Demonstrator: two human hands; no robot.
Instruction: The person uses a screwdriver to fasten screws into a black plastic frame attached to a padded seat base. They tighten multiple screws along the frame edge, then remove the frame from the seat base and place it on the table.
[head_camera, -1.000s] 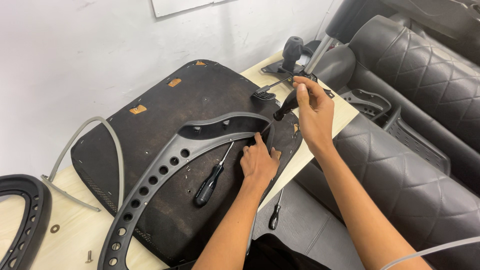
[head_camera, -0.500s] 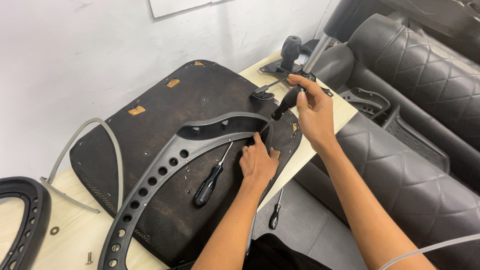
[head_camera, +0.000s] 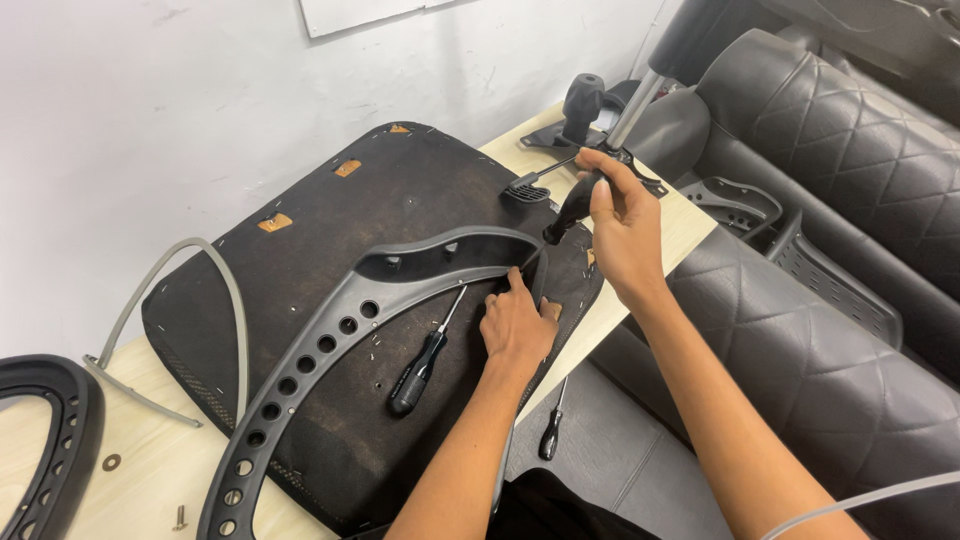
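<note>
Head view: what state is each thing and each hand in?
Right hand: gripping a screwdriver, tip at the armrest bracket.
Left hand: pressed flat on the seat base.
Armrest bracket: lying across the seat base.
Second screwdriver: lying loose, untouched.

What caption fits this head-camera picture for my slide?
Right hand drives a screwdriver into a curved grey armrest while left hand steadies it.
</note>
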